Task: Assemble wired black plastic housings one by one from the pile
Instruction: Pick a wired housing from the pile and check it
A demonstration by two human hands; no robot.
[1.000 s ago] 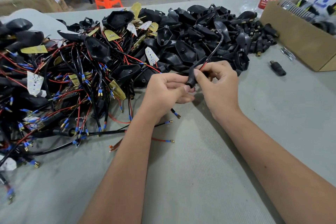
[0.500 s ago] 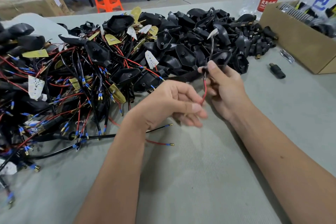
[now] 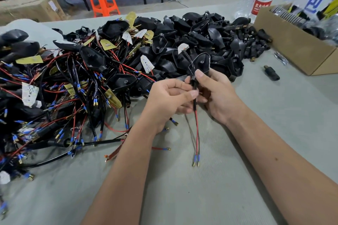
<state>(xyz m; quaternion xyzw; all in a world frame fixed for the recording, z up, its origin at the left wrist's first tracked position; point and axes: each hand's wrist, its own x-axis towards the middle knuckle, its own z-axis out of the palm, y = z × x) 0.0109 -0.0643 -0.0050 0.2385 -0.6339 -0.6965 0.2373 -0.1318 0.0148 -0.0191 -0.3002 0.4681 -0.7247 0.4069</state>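
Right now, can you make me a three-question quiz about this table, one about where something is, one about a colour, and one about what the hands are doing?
1. Where is the cardboard box?
A. far right of the table
B. near left corner
C. under the hands

2. What colour are the sleeves on the ends of the hanging wires?
A. green
B. blue
C. white

3. What are the hands doing?
A. resting flat
B. both holding one wired housing
C. lifting a bottle

Answers:
1 A, it sits at the right edge beside the pile.
2 B, blue tips above the metal ends.
3 B, left hand and right hand pinch its black stem.
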